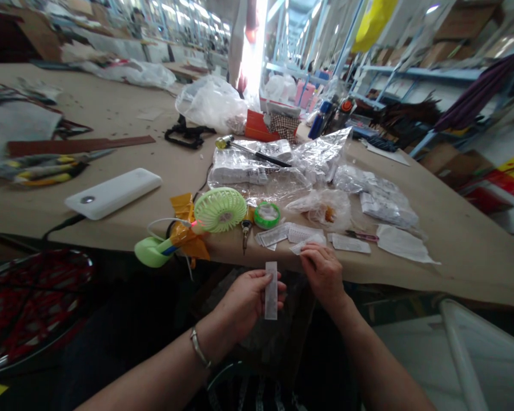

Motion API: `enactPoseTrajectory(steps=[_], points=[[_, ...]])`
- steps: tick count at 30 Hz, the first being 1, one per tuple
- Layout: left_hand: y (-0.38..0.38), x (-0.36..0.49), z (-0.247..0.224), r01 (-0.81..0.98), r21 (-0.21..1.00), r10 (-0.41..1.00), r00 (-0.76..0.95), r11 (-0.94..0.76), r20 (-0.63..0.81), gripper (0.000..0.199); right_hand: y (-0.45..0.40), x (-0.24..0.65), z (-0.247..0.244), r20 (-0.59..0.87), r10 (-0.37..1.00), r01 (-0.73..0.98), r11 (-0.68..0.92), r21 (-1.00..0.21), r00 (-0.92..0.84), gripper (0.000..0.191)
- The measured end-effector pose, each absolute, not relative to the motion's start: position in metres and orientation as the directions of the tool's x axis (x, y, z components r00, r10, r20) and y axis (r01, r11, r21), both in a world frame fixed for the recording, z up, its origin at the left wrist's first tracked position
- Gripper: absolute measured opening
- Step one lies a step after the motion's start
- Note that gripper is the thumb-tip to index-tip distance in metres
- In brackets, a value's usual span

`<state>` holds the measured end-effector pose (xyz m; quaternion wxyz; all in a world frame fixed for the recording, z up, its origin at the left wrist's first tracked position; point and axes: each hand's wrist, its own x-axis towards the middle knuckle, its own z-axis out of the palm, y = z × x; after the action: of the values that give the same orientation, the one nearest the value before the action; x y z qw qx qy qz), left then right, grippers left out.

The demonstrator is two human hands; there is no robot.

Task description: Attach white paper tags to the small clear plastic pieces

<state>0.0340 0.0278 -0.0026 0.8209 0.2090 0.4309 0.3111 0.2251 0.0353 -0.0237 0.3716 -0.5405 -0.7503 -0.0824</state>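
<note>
My left hand [252, 299] is closed on a narrow, pale rectangular strip [271, 291], held upright just in front of the table edge, thumb across its face. My right hand [323, 271] rests at the table's edge, fingertips bent together on a pale printed slip [302, 244]; whether they pinch it or only touch it is hard to see. Similar printed slips [278, 234] lie to the left of those fingers, and another slip [350, 243] lies to the right. Just behind is a green roll of tape [266, 214].
A light-green fan [221, 210] is taped to the front edge, beside a pointed tool [245, 231]. Further left lie a white power bank [113, 193] and pliers [51, 168]. Clear plastic packets [257, 165], with a hammer [257, 153] on top, sit behind the slips.
</note>
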Motion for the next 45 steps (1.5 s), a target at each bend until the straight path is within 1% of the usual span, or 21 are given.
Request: enactPoseTrajectory(steps=[6, 10, 12, 14, 17, 19, 21, 25, 30, 34, 38, 40, 41, 42, 43, 44, 45], points=[[0.028, 0.036, 0.001, -0.275, 0.602, 0.650, 0.482, 0.749, -0.588, 0.016, 0.035, 0.229, -0.028, 0.644, 0.764, 0.810, 0.398, -0.430, -0.033, 0.009], [0.029, 0.038, 0.003, -0.258, 0.600, 0.639, 0.484, 0.757, -0.598, 0.016, 0.033, 0.233, -0.029, 0.632, 0.775, 0.766, 0.412, -0.493, -0.009, 0.006], [0.029, 0.038, 0.005, -0.262, 0.601, 0.639, 0.497, 0.755, -0.587, 0.016, 0.028, 0.231, -0.027, 0.635, 0.772, 0.726, 0.436, -0.532, 0.001, 0.006], [0.029, 0.038, 0.005, -0.264, 0.599, 0.634, 0.523, 0.756, -0.570, 0.017, 0.020, 0.226, -0.022, 0.646, 0.762, 0.667, 0.507, -0.546, -0.049, 0.007], [0.028, 0.038, 0.003, -0.292, 0.613, 0.643, 0.589, 0.734, -0.490, 0.014, 0.006, 0.211, -0.013, 0.634, 0.713, 0.570, 0.666, -0.482, -0.298, 0.010], [0.028, 0.038, 0.000, -0.333, 0.624, 0.669, 0.601, 0.707, -0.436, 0.011, -0.002, 0.201, -0.009, 0.592, 0.658, 0.519, 0.745, -0.419, -0.466, 0.011], [0.027, 0.038, -0.001, -0.367, 0.618, 0.692, 0.575, 0.695, -0.437, 0.008, -0.007, 0.195, -0.008, 0.552, 0.624, 0.501, 0.779, -0.379, -0.553, 0.011], [0.025, 0.036, 0.003, -0.387, 0.587, 0.690, 0.541, 0.712, -0.481, 0.005, -0.010, 0.194, -0.010, 0.504, 0.615, 0.509, 0.788, -0.347, -0.607, 0.011], [0.024, 0.034, 0.005, -0.371, 0.581, 0.670, 0.575, 0.724, -0.469, 0.008, -0.011, 0.197, -0.010, 0.451, 0.580, 0.478, 0.815, -0.329, -0.678, 0.012], [0.024, 0.035, -0.002, -0.359, 0.583, 0.659, 0.600, 0.729, -0.454, 0.005, -0.013, 0.194, -0.012, 0.438, 0.562, 0.465, 0.827, -0.317, -0.702, 0.014], [0.022, 0.035, -0.004, -0.356, 0.575, 0.660, 0.564, 0.736, -0.496, 0.005, -0.015, 0.199, -0.010, 0.473, 0.555, 0.476, 0.831, -0.287, -0.684, 0.013], [0.022, 0.035, -0.001, -0.330, 0.569, 0.647, 0.529, 0.753, -0.549, 0.009, -0.011, 0.213, -0.009, 0.522, 0.617, 0.570, 0.775, -0.272, -0.589, 0.021], [0.022, 0.034, 0.000, -0.288, 0.556, 0.615, 0.517, 0.780, -0.595, 0.012, -0.007, 0.224, -0.009, 0.551, 0.672, 0.661, 0.703, -0.263, -0.495, 0.026], [0.022, 0.033, 0.001, -0.264, 0.558, 0.608, 0.488, 0.787, -0.627, 0.012, -0.003, 0.236, -0.010, 0.578, 0.723, 0.761, 0.599, -0.251, -0.378, 0.031], [0.022, 0.033, 0.002, -0.245, 0.565, 0.606, 0.471, 0.788, -0.641, 0.012, 0.002, 0.250, -0.012, 0.607, 0.758, 0.856, 0.460, -0.236, -0.239, 0.034], [0.023, 0.033, 0.002, -0.227, 0.568, 0.601, 0.464, 0.791, -0.652, 0.012, 0.006, 0.263, -0.015, 0.626, 0.770, 0.925, 0.317, -0.210, -0.122, 0.039], [0.023, 0.033, 0.001, -0.216, 0.572, 0.600, 0.457, 0.791, -0.656, 0.012, 0.009, 0.275, -0.019, 0.628, 0.777, 0.964, 0.203, -0.174, -0.050, 0.044]])
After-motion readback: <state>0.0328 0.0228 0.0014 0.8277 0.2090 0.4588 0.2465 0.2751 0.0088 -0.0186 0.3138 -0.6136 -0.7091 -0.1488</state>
